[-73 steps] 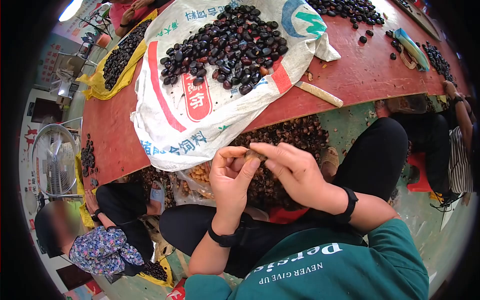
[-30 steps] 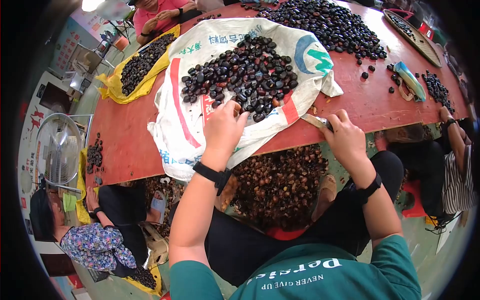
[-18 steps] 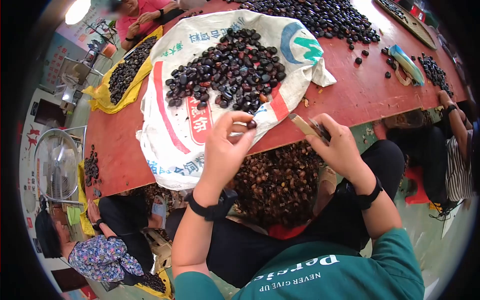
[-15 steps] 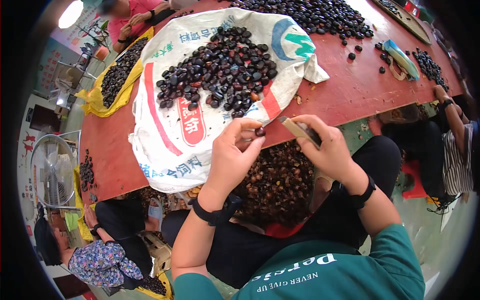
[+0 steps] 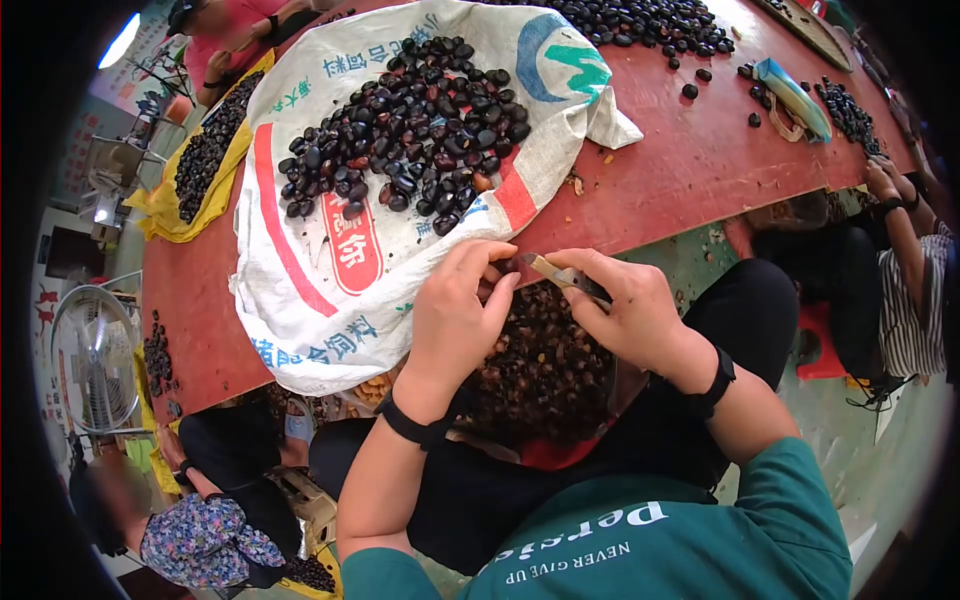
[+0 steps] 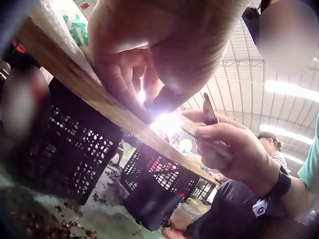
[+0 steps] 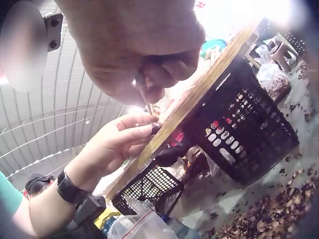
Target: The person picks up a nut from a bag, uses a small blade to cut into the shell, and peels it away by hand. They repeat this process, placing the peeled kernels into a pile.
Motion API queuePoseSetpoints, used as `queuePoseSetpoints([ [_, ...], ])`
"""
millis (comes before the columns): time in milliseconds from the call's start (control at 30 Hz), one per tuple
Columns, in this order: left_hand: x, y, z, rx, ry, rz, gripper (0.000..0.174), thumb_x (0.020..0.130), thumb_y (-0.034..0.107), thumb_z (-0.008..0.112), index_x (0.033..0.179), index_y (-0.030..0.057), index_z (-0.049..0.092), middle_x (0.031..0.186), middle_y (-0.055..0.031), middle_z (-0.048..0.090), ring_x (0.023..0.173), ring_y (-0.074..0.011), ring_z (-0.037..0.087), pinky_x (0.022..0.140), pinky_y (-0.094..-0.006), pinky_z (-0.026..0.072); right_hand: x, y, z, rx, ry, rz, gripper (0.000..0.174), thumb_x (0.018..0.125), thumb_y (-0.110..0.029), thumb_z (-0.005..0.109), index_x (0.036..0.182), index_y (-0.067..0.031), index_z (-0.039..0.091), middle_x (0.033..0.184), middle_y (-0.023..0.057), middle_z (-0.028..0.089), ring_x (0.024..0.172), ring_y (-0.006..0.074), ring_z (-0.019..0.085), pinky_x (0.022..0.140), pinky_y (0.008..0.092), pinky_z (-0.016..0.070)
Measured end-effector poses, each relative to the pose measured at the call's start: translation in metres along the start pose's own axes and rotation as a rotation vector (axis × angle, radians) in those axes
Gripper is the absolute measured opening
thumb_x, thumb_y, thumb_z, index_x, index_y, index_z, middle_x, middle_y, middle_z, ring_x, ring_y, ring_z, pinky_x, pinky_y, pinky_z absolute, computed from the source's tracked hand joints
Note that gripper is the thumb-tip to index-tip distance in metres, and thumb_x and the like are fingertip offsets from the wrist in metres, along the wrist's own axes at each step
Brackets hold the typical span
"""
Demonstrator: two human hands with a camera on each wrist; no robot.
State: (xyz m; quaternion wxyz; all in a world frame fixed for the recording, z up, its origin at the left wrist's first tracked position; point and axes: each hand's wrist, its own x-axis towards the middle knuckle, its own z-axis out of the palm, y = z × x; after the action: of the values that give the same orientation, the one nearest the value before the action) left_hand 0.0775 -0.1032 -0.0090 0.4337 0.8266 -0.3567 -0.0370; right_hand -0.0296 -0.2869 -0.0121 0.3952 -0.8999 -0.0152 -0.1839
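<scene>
In the head view my left hand (image 5: 455, 310) pinches a dark, glossy nut (image 7: 155, 128) between thumb and fingers, above the table's front edge. My right hand (image 5: 630, 310) grips a slim tool (image 5: 545, 268) with a tan tip and a silver-and-dark part, like a small knife. Its tip reaches right up to the nut. A loose heap of similar dark nuts (image 5: 400, 150) lies on a white printed sack (image 5: 300, 230) just beyond both hands. From the left wrist view, the tool's pointed brown end (image 6: 208, 108) sticks up over the right hand's fingers.
The red table (image 5: 640, 190) bears another nut heap (image 5: 640, 25) at the back and a blue packet (image 5: 795, 95). Brown shells (image 5: 540, 370) are piled below the table edge. Black crates (image 7: 244, 124) stand under it. Other people sit around, and a fan (image 5: 95, 355) stands left.
Earlier both hands met around a brownish piece. The left hand then reached to the heap and took a nut while the right picked the tool off the table. Both have drawn back together.
</scene>
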Motion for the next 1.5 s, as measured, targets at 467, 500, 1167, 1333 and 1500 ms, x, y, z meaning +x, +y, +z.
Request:
queuePoseSetpoints([
  [467, 0.001, -0.003, -0.003, 0.001, -0.015, -0.036, 0.02, 0.086, -0.001, 0.07, 0.106, -0.0013, 0.067, 0.097, -0.0096, 0.069, 0.08, -0.0165, 0.071, 0.067, -0.0272, 0.0573, -0.003, 0.007, 0.007, -0.253, -0.08, -0.174, 0.049, 0.079, -0.014, 0.069, 0.128, -0.0147, 0.062, 0.088, 0.0044, 0.066, 0.072, 0.0234, 0.068, 0.062, 0.0359, 0.0546],
  [500, 0.001, -0.004, -0.003, -0.004, -0.018, -0.035, 0.02, 0.086, -0.001, 0.07, 0.106, -0.0013, 0.067, 0.097, -0.0097, 0.069, 0.08, -0.0167, 0.071, 0.067, -0.0273, 0.0573, -0.005, 0.008, 0.009, -0.28, -0.089, -0.183, 0.05, 0.079, -0.014, 0.07, 0.128, -0.0146, 0.062, 0.086, 0.0043, 0.065, 0.071, 0.0229, 0.067, 0.061, 0.0355, 0.0542],
  [1167, -0.01, -0.005, -0.007, -0.609, -0.013, -0.295, 0.03, 0.094, 0.003, 0.065, 0.123, 0.0022, 0.057, 0.11, -0.0067, 0.067, 0.098, -0.0159, 0.069, 0.083, -0.0261, 0.0549, 0.018, 0.024, -0.003, -0.079, 0.083, 0.043, 0.027, 0.088, -0.02, 0.069, 0.113, -0.0139, 0.066, 0.084, 0.0127, 0.07, 0.074, 0.0334, 0.069, 0.063, 0.0432, 0.0543],
  [1333, -0.026, 0.027, -0.026, -0.82, -0.011, -0.418, 0.032, 0.094, 0.003, 0.066, 0.125, 0.0036, 0.057, 0.121, -0.0094, 0.066, 0.103, -0.0156, 0.068, 0.085, -0.0253, 0.0544, 0.03, 0.022, -0.019, -0.496, 0.054, 0.081, 0.031, 0.088, -0.03, 0.07, 0.113, -0.014, 0.066, 0.091, 0.0079, 0.065, 0.076, 0.0314, 0.068, 0.063, 0.0425, 0.0537],
  [1500, -0.058, 0.039, -0.032, -0.949, 0.095, -0.426, 0.036, 0.093, 0.003, 0.068, 0.127, 0.0033, 0.056, 0.123, -0.0114, 0.065, 0.102, -0.0151, 0.067, 0.085, -0.0236, 0.0576, 0.028, 0.014, -0.014, -0.423, 0.117, 0.051, 0.027, 0.09, -0.03, 0.068, 0.113, -0.0151, 0.066, 0.094, 0.006, 0.062, 0.078, 0.0311, 0.067, 0.066, 0.0433, 0.0543],
])
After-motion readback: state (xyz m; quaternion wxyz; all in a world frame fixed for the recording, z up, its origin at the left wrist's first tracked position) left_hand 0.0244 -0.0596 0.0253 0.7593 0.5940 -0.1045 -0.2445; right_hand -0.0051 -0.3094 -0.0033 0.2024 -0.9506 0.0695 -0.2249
